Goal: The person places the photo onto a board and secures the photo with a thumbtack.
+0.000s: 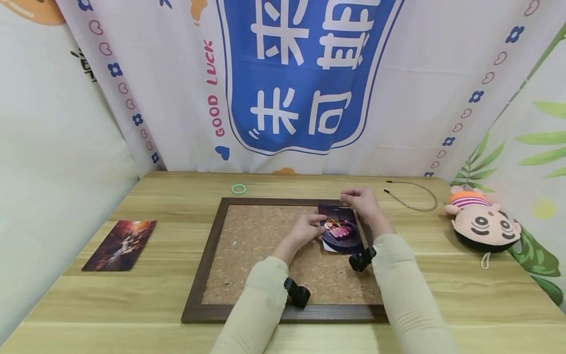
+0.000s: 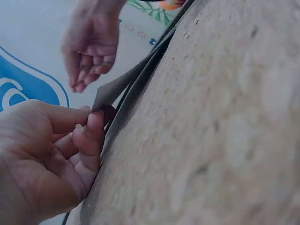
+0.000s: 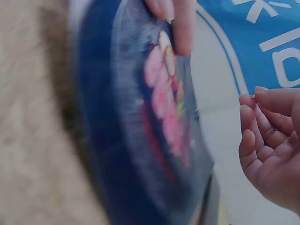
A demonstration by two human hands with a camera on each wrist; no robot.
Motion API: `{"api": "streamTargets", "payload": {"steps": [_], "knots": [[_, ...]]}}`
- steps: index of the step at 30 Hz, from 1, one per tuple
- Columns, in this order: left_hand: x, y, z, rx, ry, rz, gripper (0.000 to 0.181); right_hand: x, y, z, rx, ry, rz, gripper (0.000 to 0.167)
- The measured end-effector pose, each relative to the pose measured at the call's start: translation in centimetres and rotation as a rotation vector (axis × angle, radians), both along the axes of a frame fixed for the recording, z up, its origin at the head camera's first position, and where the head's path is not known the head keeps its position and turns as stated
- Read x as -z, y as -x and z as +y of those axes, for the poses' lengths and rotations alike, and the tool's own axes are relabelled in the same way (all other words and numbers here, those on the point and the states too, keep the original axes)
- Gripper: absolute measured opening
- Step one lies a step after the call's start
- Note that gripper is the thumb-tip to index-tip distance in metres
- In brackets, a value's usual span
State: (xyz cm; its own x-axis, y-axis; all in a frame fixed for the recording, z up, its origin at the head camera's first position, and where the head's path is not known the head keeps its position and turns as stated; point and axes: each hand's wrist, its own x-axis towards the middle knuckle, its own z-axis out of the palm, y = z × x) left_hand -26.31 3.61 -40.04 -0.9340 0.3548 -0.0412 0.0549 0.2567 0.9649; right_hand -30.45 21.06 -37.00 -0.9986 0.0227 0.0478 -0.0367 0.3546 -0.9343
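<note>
A dark photo card with a food picture (image 1: 339, 231) (image 3: 161, 93) lies over the upper right part of a framed cork board (image 1: 261, 246) (image 2: 206, 122), with a white corner showing beneath it. At the card's left edge, my left hand (image 1: 305, 228) (image 2: 51, 154) pinches it between thumb and fingers; in the left wrist view that edge stands up from the cork. My right hand (image 1: 362, 200) (image 3: 274, 145) is above the card's top right corner, thumb and forefinger tips together on a tiny thing too small to identify.
A second photo card (image 1: 120, 246) lies on the table at the left. Behind the board is a green ring (image 1: 239, 189). A thin cord (image 1: 415, 206) and a plush toy (image 1: 482, 221) lie at the right. Printed cloth (image 1: 177, 98) hangs behind the table.
</note>
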Motion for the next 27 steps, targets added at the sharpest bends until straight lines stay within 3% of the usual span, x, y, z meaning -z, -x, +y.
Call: {"api": "streamTargets", "payload": {"steps": [7,12,18,27], "knots": [[0.4,-0.1,0.1,0.006,0.091,0.061,0.035,1.5,-0.2,0.0,0.006,-0.011,-0.007,0.024],[0.3,0.1,0.4,0.019,0.250,0.153,0.034,2.0,-0.2,-0.1,0.003,0.020,-0.019,0.025],[0.1,0.2,1.0,-0.007,0.471,0.287,0.032,2.5,-0.2,-0.1,0.030,0.039,-0.015,0.024],[-0.1,0.1,1.5,-0.011,0.623,0.336,0.035,3.4,0.0,0.0,0.072,-0.171,0.050,0.017]]}}
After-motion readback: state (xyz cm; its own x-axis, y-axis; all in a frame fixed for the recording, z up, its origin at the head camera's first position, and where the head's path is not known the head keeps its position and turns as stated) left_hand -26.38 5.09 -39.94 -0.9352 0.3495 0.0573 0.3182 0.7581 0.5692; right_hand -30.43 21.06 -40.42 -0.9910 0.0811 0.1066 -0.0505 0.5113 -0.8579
